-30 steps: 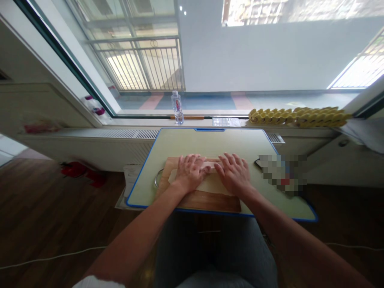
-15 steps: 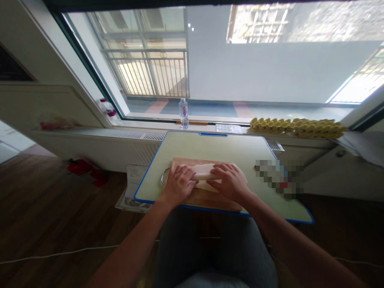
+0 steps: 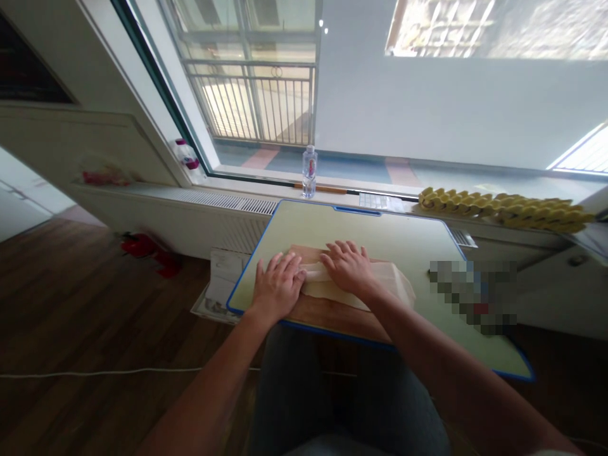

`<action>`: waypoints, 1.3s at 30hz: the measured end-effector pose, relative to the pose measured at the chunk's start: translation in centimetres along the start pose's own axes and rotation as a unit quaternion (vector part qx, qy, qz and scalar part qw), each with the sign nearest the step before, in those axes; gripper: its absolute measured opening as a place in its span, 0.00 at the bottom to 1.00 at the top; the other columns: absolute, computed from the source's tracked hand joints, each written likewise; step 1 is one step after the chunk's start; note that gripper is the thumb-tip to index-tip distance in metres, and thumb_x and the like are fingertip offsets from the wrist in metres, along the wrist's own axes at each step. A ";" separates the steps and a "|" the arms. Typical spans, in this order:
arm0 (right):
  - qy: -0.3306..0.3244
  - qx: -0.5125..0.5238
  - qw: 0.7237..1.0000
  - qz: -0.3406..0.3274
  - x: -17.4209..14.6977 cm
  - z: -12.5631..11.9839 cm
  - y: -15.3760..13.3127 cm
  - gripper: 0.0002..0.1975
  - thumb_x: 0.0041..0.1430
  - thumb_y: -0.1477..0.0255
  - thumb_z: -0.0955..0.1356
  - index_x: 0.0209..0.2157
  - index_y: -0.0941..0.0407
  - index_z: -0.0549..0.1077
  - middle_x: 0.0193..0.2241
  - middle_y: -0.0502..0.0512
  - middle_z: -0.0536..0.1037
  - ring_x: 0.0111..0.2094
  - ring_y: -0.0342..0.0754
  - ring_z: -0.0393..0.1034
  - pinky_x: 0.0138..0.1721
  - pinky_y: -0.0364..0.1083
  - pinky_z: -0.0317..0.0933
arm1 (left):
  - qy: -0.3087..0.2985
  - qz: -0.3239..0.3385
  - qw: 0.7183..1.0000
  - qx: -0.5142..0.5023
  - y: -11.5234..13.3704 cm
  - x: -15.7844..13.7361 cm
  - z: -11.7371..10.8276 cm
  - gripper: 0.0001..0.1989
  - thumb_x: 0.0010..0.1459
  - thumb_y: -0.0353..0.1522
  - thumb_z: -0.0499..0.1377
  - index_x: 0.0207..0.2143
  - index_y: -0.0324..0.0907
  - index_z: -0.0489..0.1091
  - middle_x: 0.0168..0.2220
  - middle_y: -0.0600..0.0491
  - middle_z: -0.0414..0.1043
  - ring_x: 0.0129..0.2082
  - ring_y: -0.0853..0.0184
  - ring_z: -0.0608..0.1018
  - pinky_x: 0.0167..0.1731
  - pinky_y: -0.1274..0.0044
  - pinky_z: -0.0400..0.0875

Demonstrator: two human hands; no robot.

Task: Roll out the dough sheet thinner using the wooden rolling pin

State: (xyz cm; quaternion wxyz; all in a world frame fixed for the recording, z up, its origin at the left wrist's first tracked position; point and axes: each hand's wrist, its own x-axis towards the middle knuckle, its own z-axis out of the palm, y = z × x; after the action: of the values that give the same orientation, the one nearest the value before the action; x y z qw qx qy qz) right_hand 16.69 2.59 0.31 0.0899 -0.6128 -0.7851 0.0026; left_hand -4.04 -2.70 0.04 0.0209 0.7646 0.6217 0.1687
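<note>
While both hands work palm-down at the wooden board, a pale roll (image 3: 316, 273) lies across it between them, under their fingers. The left hand (image 3: 278, 286) covers the left end of the roll, its fingers stretched out and slightly apart. The right hand (image 3: 348, 269) lies flat farther along, its fingers likewise extended over the roll. From the roll a thin, pale sheet (image 3: 335, 296) (it looks like dough) spreads toward the person and out to the right, past the right wrist. The wooden board (image 3: 337, 316) beneath shows as a brown strip along the near side; it rests at the front of a pale green desk (image 3: 313, 225) with a blue rim. Behind the desk, on the window sill, stand a clear bottle (image 3: 309, 176) and, to its right, a row of bumpy yellow things (image 3: 498, 209). Something pixelated (image 3: 470, 297) lies on the desk's right side.
</note>
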 end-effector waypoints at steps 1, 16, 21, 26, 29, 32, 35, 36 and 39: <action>0.000 0.000 1.000 0.002 0.3 0.1 0.1 0.28 0.77 0.54 0.55 0.68 0.50 0.68 0.69 0.59 0.69 0.68 0.62 0.58 0.67 0.66 0.51 | -0.001 -0.010 1.000 0.012 0.1 0.4 0.3 0.24 0.75 0.42 0.47 0.67 0.49 0.69 0.70 0.48 0.68 0.71 0.49 0.66 0.70 0.45 0.52; 0.012 0.025 1.000 0.014 3.6 0.6 0.3 0.29 0.76 0.50 0.57 0.64 0.52 0.72 0.64 0.60 0.74 0.64 0.59 0.65 0.64 0.58 0.54 | -0.009 -0.039 0.998 0.050 -0.2 3.9 1.0 0.27 0.74 0.42 0.45 0.69 0.50 0.68 0.71 0.47 0.66 0.70 0.49 0.67 0.68 0.46 0.56; 0.031 -0.003 0.999 -0.018 -0.7 0.1 -0.5 0.26 0.77 0.53 0.57 0.61 0.52 0.73 0.61 0.60 0.77 0.61 0.59 0.66 0.62 0.56 0.54 | -0.006 -0.021 0.999 0.034 0.7 0.0 0.5 0.29 0.75 0.43 0.45 0.72 0.47 0.62 0.72 0.47 0.63 0.72 0.51 0.65 0.69 0.49 0.56; 0.027 0.004 1.000 -0.003 -0.1 0.1 -0.5 0.28 0.77 0.53 0.56 0.65 0.52 0.71 0.64 0.60 0.74 0.63 0.60 0.63 0.64 0.57 0.52 | -0.007 -0.030 0.999 0.025 0.5 0.6 0.9 0.29 0.75 0.44 0.44 0.71 0.47 0.64 0.72 0.46 0.63 0.72 0.50 0.64 0.70 0.47 0.53; 0.007 0.024 1.000 0.018 2.6 0.4 -0.1 0.30 0.76 0.52 0.55 0.67 0.52 0.69 0.67 0.59 0.72 0.65 0.60 0.62 0.65 0.58 0.52 | -0.004 -0.037 0.999 0.025 0.0 3.2 1.3 0.29 0.74 0.43 0.43 0.69 0.47 0.67 0.72 0.47 0.64 0.71 0.48 0.65 0.70 0.45 0.51; -0.008 0.048 0.998 0.039 5.1 0.6 0.2 0.32 0.75 0.50 0.55 0.68 0.53 0.68 0.68 0.61 0.71 0.66 0.60 0.61 0.66 0.60 0.52 | -0.009 -0.047 0.998 0.032 -0.5 5.6 1.7 0.28 0.74 0.42 0.43 0.68 0.47 0.68 0.71 0.46 0.65 0.71 0.48 0.66 0.69 0.44 0.52; -0.017 0.057 0.997 0.043 5.9 0.6 0.3 0.33 0.75 0.50 0.55 0.68 0.55 0.67 0.68 0.62 0.70 0.67 0.61 0.61 0.65 0.60 0.53 | -0.015 -0.051 0.998 0.035 -0.6 6.4 1.7 0.28 0.74 0.42 0.44 0.68 0.47 0.68 0.71 0.46 0.65 0.70 0.48 0.66 0.69 0.44 0.53; -0.019 0.054 0.998 0.040 5.7 0.6 0.3 0.33 0.75 0.50 0.55 0.69 0.55 0.66 0.68 0.63 0.70 0.67 0.61 0.61 0.65 0.60 0.53 | -0.015 -0.049 0.998 0.036 -0.5 6.2 1.6 0.28 0.74 0.42 0.44 0.68 0.47 0.68 0.71 0.46 0.65 0.70 0.48 0.66 0.69 0.45 0.54; -0.011 0.040 0.999 0.025 3.6 0.5 0.0 0.32 0.76 0.50 0.56 0.68 0.54 0.67 0.67 0.61 0.71 0.66 0.60 0.62 0.65 0.59 0.53 | -0.014 -0.043 0.998 0.036 0.1 4.3 1.1 0.28 0.74 0.42 0.43 0.68 0.46 0.68 0.71 0.46 0.65 0.70 0.48 0.67 0.68 0.46 0.55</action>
State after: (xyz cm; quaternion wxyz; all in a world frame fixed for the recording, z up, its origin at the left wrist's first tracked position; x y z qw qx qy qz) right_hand 15.80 6.13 0.36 0.1053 -0.6282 -0.7697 0.0429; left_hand -2.90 1.62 0.04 0.0092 0.7398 0.6592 0.1342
